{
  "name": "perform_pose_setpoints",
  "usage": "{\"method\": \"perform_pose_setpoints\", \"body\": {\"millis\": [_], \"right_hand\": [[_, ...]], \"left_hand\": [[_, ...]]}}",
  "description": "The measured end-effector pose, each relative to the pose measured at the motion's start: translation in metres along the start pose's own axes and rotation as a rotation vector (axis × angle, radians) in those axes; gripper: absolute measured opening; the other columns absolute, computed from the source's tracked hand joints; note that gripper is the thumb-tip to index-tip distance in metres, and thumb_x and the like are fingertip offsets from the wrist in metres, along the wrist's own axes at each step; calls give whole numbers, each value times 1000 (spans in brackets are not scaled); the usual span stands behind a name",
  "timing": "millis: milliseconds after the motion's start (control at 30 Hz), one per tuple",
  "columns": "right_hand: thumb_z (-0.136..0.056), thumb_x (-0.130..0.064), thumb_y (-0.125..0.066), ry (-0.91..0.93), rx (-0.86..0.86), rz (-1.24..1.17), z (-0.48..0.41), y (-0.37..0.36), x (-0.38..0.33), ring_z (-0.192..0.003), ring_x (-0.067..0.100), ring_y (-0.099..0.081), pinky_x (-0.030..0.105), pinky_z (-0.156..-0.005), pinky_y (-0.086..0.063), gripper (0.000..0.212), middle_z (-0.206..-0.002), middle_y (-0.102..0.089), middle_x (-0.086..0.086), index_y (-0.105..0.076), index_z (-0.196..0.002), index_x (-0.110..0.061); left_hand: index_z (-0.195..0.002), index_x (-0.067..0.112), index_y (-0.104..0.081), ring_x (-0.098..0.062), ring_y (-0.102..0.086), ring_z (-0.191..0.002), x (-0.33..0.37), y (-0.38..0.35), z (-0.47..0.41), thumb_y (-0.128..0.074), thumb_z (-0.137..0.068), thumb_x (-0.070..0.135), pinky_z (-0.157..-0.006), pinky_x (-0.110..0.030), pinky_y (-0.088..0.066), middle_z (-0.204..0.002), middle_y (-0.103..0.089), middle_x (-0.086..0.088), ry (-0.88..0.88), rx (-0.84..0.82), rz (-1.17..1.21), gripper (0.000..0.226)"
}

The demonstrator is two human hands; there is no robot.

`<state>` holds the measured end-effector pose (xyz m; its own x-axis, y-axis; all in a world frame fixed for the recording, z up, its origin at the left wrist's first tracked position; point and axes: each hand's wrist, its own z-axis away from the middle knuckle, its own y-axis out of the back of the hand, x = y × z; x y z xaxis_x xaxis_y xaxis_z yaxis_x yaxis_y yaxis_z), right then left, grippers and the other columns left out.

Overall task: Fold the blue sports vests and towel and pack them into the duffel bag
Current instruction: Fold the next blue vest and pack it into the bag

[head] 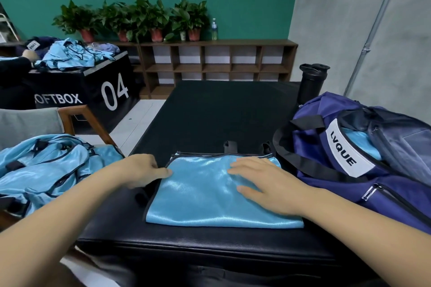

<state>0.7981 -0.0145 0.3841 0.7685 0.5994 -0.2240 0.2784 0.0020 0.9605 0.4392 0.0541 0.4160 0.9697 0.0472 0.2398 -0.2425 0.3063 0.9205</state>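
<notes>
Pressing flat, right hand point(263, 184) pinned the slick folded vest point(198, 205), left hand point(140, 171) resting loose fingers at its edge; a careless lift risked unfolding it.

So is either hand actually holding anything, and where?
Nothing clearly gripped: right hand lies flat on top of the folded vest; left hand touches its upper-left edge with fingertips, and a pinch can't be told.

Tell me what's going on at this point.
A person is folding a blue vest on the black mat: the right hand lies flat on it, the left hand touches its left edge. The open duffel bag at right already holds something light blue; more unfolded vests wait at left.
</notes>
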Motion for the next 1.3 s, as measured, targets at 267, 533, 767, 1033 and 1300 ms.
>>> {"method": "perform_pose_setpoints", "body": {"millis": [267, 533, 767, 1033, 1300], "right_hand": [[-106, -40, -56, 16, -24, -31, -4, 4, 0, -131, 6, -45, 37, -117, -36, 34, -137, -56, -18, -62, -138, -34], [-105, -39, -59, -16, -4, -36, -4, 12, 4, -123, 0, -45, 31, -111, -39, 31, -127, -59, -24, -64, -135, -40], [-104, -38, -60, -77, -34, -67, 4, 22, 10, -115, 2, -52, 31, -102, -46, 26, -116, -58, -23, -65, -129, -39], [-102, -35, -61, -71, -107, -112, 10, 21, 9, -97, 5, -62, 32, -91, -51, 9, -104, -59, -17, -64, -110, -37], [-102, -39, -63, -104, -137, -125, 7, 23, 8, -97, 4, -62, 30, -91, -52, 12, -106, -60, -16, -65, -114, -37]], "left_hand": [[-88, 10, -64, -21, -58, -72, 16, -14, 11, -69, -92, 55, -67, -32, -45, -83, -65, -4, -10, 64, 58, 45], [-74, 16, -58, -17, -53, -66, 28, -17, 13, -68, -90, 35, -57, -28, -39, -75, -61, 2, -22, 106, 129, 27], [-86, 12, -63, -21, -58, -77, 8, 15, 18, -65, -94, 32, -64, -33, -40, -87, -66, -5, 51, 201, 282, 22], [-94, 9, -60, -18, -48, -74, 16, 27, 26, -75, -88, 39, -70, -36, -36, -77, -55, -1, -64, 236, 544, 34], [-111, 10, -67, -27, -64, -83, 72, 10, 39, -85, -89, 21, -80, -46, -47, -91, -72, -11, -284, 19, 960, 30]]}}
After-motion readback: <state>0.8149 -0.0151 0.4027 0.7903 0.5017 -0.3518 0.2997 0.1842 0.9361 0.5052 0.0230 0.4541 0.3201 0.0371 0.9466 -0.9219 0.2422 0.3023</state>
